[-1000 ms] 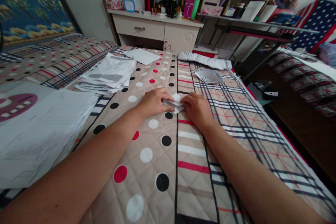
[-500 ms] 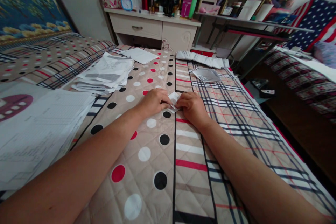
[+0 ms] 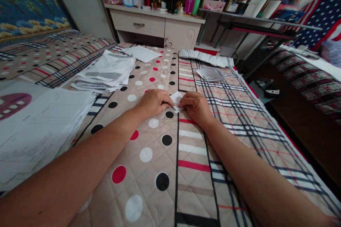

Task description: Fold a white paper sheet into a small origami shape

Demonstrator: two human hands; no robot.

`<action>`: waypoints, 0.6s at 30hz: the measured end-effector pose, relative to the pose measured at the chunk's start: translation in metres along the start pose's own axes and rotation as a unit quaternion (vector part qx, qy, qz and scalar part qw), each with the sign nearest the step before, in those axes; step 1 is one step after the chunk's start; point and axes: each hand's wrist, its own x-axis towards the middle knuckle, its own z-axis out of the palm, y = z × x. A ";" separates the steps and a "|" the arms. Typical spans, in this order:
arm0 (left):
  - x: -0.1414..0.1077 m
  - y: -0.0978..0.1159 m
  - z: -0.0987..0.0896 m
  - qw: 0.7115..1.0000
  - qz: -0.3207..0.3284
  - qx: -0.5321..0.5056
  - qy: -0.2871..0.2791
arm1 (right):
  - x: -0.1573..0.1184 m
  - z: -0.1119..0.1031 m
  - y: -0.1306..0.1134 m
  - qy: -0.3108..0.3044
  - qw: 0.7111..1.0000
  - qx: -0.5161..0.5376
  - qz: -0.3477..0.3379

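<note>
Between my two hands a small piece of white paper (image 3: 177,98) lies on the patterned bedspread (image 3: 149,198), looking partly folded. My left hand (image 3: 155,102) pinches its left edge, thumb and fingers pressed together. On the opposite edge my right hand (image 3: 196,106) is closed, with fingertips on the paper. My fingers hide the paper's sides. Beyond my right hand lies a flat silvery-grey packet (image 3: 211,73), and behind that a long pleated white strip (image 3: 206,57).
To the left are a stack of printed sheets (image 3: 106,69), a larger stack nearer me (image 3: 53,120) and a white sheet (image 3: 144,54). A white dresser (image 3: 138,25) stands past the bed's far end. The bed's right edge drops to a brown floor (image 3: 301,131).
The white paper shows a little more between my fingers, as my hands have shifted slightly apart. The view has tilted a little; the other things lie as before.
</note>
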 end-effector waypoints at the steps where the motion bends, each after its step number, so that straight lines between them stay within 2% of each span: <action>1: 0.000 0.000 0.000 1.000 0.002 0.003 -0.001 | 0.000 0.001 0.001 0.001 1.000 0.003 -0.005; 5: -0.001 0.003 0.001 1.000 0.007 0.029 -0.004 | 0.000 0.001 0.000 -0.004 1.000 -0.022 -0.014; 8: -0.001 0.004 0.002 1.000 -0.011 0.015 0.011 | 0.001 -0.002 -0.004 -0.006 0.999 -0.036 0.016; 13: -0.002 0.004 0.006 0.997 -0.059 -0.039 0.040 | 0.001 -0.005 -0.005 -0.002 0.996 -0.002 0.087; 18: -0.001 0.001 0.013 0.992 -0.098 -0.064 0.050 | 0.002 -0.003 -0.003 0.006 0.996 0.036 0.079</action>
